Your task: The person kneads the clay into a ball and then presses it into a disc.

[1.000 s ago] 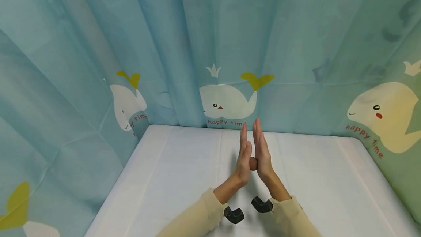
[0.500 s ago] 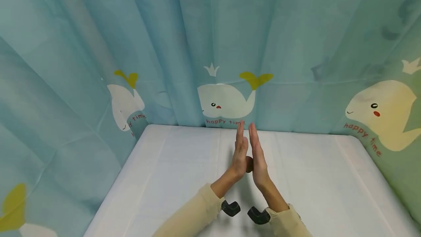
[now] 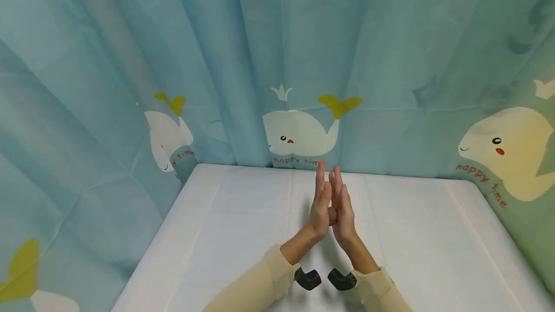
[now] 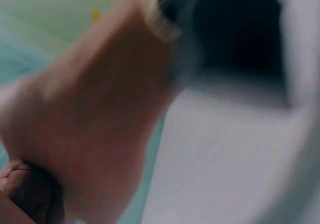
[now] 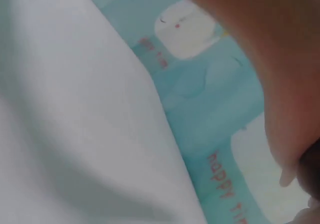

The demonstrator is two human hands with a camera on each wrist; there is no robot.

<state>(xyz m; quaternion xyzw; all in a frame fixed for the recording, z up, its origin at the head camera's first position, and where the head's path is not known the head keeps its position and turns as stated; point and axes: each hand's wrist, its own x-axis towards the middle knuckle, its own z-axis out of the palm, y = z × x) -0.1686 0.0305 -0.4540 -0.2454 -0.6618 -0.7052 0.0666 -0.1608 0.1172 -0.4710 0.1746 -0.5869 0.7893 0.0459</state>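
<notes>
A small brown ball (image 3: 332, 216) sits between the two palms, over the table in the head view. My left hand (image 3: 321, 212) presses it from the left, fingers straight and pointing away from me. From the right side my right hand (image 3: 344, 215) presses it with its fingers straight too. The palms partly cover the ball. In the left wrist view the brown lump (image 4: 37, 191) shows creases and cracks like modelling clay, in the lower left corner. Only a dark edge of the ball (image 5: 311, 171) shows at the right border of the right wrist view.
A white-covered table (image 3: 243, 215) lies under the hands. Behind and beside it hangs a blue-green curtain (image 3: 390, 134) printed with whales. Black wrist cameras (image 3: 308, 279) stick out from both sleeves, close to each other.
The right hand has slid back toward the body against the left since one second ago. The hands have shifted slightly sideways and back. The brown ball stays between the palms.
</notes>
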